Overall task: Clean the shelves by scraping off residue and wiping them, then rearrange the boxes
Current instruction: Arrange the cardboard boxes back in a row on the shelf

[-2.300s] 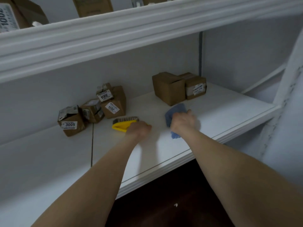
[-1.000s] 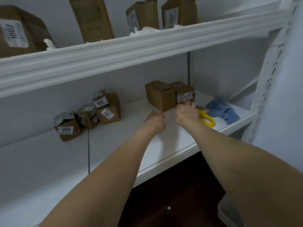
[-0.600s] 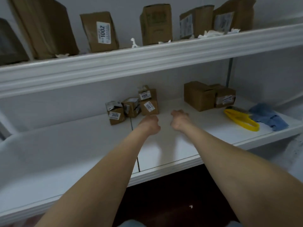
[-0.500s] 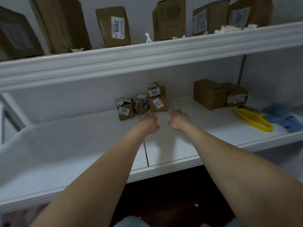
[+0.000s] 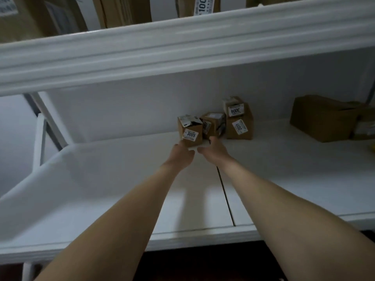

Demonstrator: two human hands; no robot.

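So the little brown cardboard box marked 3005 [image 5: 190, 130] sits toward the back of the lower shelf [image 5: 101, 179]. It has a white sticker on the front, and the top looks a bit scruffy with torn labels. Both hands are right up against its bottom edge: left hand [image 5: 180, 156] at the front left corner, right hand [image 5: 214, 150] along the right side. The fingers are hidden behind the knuckles, so I honestly can't tell if either hand has hold of it or is only touching.

Just beside it on the right is another small box [image 5: 214, 125], tilted. Next comes a box marked 2011 [image 5: 239, 128] with a box marked 3004 [image 5: 233, 106] stacked on top. Bigger plain boxes [image 5: 322, 117] sit well off to the right.

The shelf is white with a seam [image 5: 226, 197] running front to back, the back wall [image 5: 121, 110] is white, and the light is dim. The upper shelf [image 5: 182, 43] carries more brown boxes [image 5: 123, 9]. Everything's shut, so no idea what's inside.
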